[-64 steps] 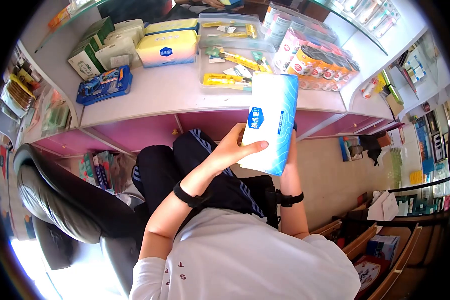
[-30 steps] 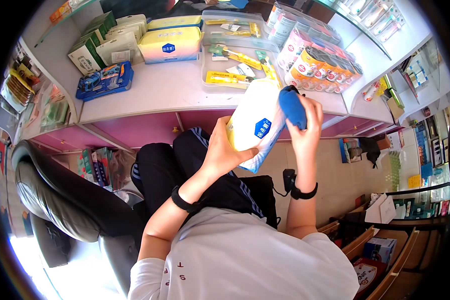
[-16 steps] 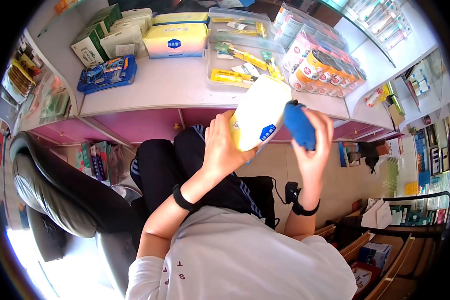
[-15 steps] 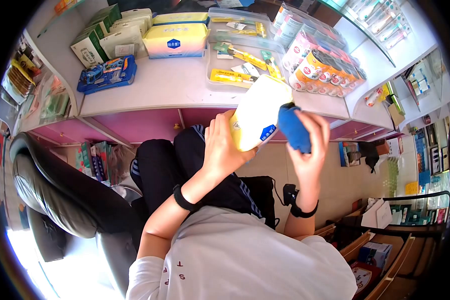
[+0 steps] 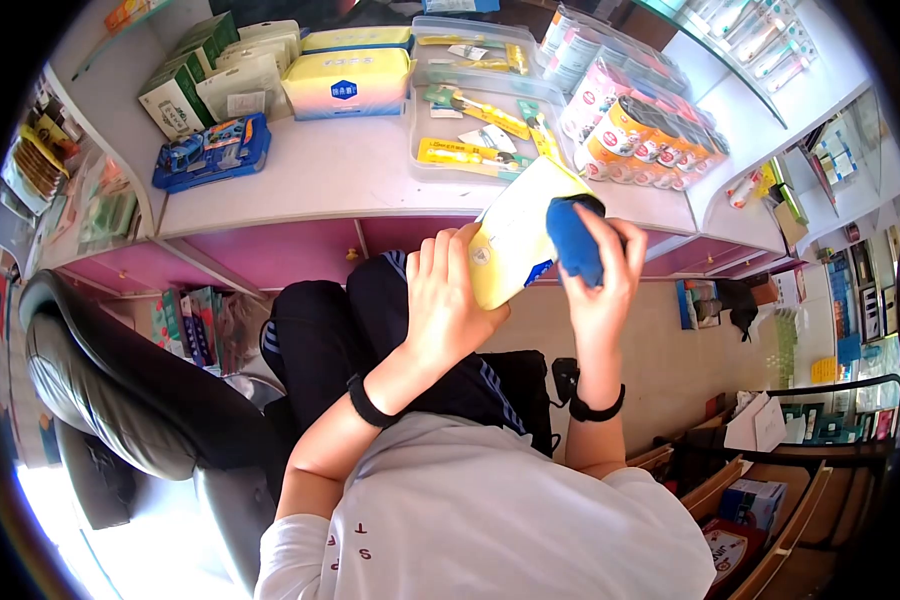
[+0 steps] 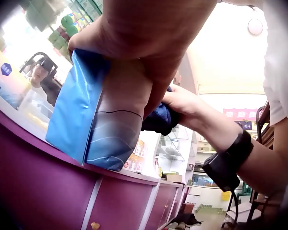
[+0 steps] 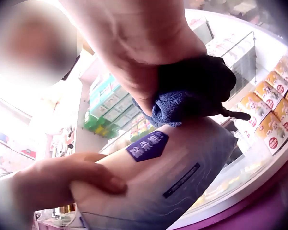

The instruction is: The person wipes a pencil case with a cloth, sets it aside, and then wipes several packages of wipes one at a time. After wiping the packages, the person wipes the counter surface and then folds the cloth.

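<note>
My left hand (image 5: 440, 305) grips a soft yellow, white and blue tissue pack (image 5: 510, 240) by its near left end, holding it tilted in front of the counter. A bunched blue cloth (image 5: 576, 243) is in my right hand (image 5: 615, 265), fingers curled round it, against the right side of the pack. In the right wrist view the cloth (image 7: 177, 108) lies at the edge of the pack's printed face (image 7: 168, 167), with a dark strap end sticking out. The left wrist view shows the pack's shiny blue underside (image 6: 77, 110) below my left hand.
On the white counter (image 5: 310, 180) stand matching tissue packs (image 5: 345, 85), a blue case (image 5: 213, 152), green-and-white boxes (image 5: 175, 95), clear trays (image 5: 430, 165) of yellow packets and shrink-wrapped cans (image 5: 650, 145). A black chair (image 5: 140, 390) is at left, open drawers (image 5: 750, 510) at lower right.
The pack has turned from nearly upright, blue patterned face showing, to tilted with its yellow side up. My right hand came out from behind it with the cloth, which shifts along its right side.
</note>
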Demonstrator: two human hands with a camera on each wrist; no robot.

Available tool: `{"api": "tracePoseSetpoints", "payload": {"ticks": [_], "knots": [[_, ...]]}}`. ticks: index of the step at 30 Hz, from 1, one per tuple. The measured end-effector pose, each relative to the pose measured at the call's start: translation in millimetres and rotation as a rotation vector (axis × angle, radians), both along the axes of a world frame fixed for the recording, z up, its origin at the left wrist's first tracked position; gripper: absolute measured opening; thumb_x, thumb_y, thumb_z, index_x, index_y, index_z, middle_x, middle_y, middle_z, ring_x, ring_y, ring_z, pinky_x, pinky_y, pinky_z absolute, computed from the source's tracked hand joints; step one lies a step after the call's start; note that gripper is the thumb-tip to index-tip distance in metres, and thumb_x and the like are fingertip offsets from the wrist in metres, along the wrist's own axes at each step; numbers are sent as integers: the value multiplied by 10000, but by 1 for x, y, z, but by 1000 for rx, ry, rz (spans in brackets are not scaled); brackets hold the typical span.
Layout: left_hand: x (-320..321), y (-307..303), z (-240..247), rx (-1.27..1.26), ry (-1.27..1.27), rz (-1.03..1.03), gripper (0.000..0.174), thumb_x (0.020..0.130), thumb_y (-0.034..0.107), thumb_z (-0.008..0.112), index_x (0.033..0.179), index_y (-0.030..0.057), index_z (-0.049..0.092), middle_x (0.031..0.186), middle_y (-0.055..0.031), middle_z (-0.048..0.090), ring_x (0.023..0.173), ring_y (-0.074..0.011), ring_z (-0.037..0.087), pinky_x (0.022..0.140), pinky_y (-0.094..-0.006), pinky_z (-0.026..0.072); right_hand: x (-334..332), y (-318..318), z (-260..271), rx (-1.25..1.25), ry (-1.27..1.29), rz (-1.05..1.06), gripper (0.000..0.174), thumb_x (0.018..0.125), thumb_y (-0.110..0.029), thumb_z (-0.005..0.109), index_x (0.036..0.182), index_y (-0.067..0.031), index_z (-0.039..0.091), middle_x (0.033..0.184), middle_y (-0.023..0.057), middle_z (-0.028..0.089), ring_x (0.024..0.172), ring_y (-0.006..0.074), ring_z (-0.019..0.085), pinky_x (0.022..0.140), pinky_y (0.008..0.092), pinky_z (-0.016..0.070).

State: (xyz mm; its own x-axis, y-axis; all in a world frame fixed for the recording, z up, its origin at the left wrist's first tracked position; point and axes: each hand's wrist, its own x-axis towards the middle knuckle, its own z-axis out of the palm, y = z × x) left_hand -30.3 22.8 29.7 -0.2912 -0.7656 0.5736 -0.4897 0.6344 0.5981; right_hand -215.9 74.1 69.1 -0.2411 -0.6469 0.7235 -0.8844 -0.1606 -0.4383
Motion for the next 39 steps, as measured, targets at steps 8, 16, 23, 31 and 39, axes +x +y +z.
{"api": "tracePoseSetpoints", "payload": {"ticks": [8, 16, 23, 31, 39], "knots": [[16, -3, -7, 218, 92, -69, 902, 578, 157, 935, 1348, 1, 491, 1168, -178, 592, 1092, -383, 578, 961, -463, 469, -71, -19, -18, -21, -61, -156, 616, 737, 46, 783, 1318, -144, 707, 1130, 122, 582, 1079, 321, 618, 978, 430, 516], [20, -19, -17, 814, 473, -251, 957, 696, 264, 962, 1396, -77, 405, 1305, -231, 568, 1271, -294, 576, 1088, -382, 472, -58, -6, -26, -40, -345, 21, 519, 856, 23, 766, 1356, -30, 636, 1268, 134, 639, 1204, 262, 614, 1059, 413, 486], [19, -18, -13, 1122, 747, -433, 793, 869, 281, 809, 1450, -81, 408, 1340, -223, 589, 1289, -284, 579, 1108, -383, 441, -21, -11, -32, 24, -570, 279, 542, 897, 12, 758, 1404, -2, 564, 1361, 134, 627, 1263, 234, 592, 1101, 385, 455], [26, -31, -7, 1158, 864, -392, 873, 882, 375, 800, 1444, -132, 365, 1351, -259, 558, 1284, -307, 585, 1087, -385, 470, -7, -7, -33, 86, -498, 433, 494, 852, 15, 759, 1323, 14, 610, 1297, 142, 644, 1216, 256, 614, 1074, 395, 466], [14, -43, 8, 1270, 1002, -470, 841, 928, 437, 743, 1446, -149, 435, 1359, -232, 621, 1280, -286, 607, 1085, -376, 457, -13, 9, -24, 57, -367, 517, 499, 772, -22, 779, 1254, 16, 654, 1237, 155, 653, 1146, 301, 637, 1040, 418, 478]]}}
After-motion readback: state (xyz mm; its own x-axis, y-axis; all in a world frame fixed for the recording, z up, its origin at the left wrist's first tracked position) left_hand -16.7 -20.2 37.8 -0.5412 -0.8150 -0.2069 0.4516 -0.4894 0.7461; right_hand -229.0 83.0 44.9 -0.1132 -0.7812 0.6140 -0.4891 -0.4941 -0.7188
